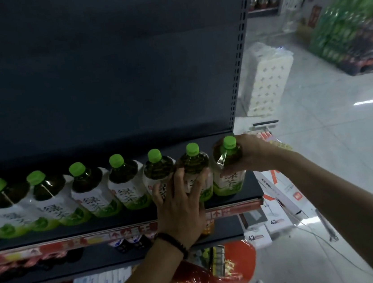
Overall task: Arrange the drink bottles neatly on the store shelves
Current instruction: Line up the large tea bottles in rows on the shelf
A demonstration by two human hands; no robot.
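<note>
Where they stand in a row along the shelf (pixel 74 232), the bottles (pixel 125 184) show green caps, dark tea and white-and-green labels. At the shelf's right end, the right grip (pixel 251 154) curls round the shoulder of the last bottle (pixel 229 180). The left grip (pixel 180 210), fingers straight and spread, presses on the fronts of the next two bottles, partly hiding their labels. At the shelf's left end the frame cuts off a bottle; goods (pixel 132 242) below the shelf are blurred.
</note>
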